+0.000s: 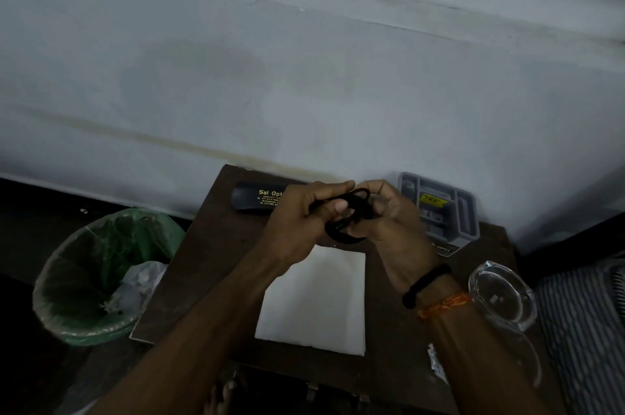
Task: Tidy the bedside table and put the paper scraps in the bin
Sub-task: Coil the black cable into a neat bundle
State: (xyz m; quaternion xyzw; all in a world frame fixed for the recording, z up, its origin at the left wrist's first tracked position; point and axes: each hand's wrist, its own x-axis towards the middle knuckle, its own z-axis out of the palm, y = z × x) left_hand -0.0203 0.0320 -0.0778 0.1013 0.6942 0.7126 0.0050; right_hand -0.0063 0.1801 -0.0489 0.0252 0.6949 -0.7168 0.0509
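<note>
- A person stands over a dark bedside table, both hands raised above its far half, working a black looped cord.
- The left hand has its fingers curled closed around one part of the loops; the right hand pinches the other side, fingers narrow around the cord.
- Judged from the coils, the step in hand is gathering the cord into a neat bundle; even loops and a firm pinch at the crossing would keep it from springing apart.
- A white sheet lies flat on the table below the hands, and a small paper scrap sits at the near right edge.
- The green-lined bin stands on the floor just left of the table, already holding crumpled waste.
- A grey organiser tray, a black glasses case and a glass ashtray share the tabletop.
</note>
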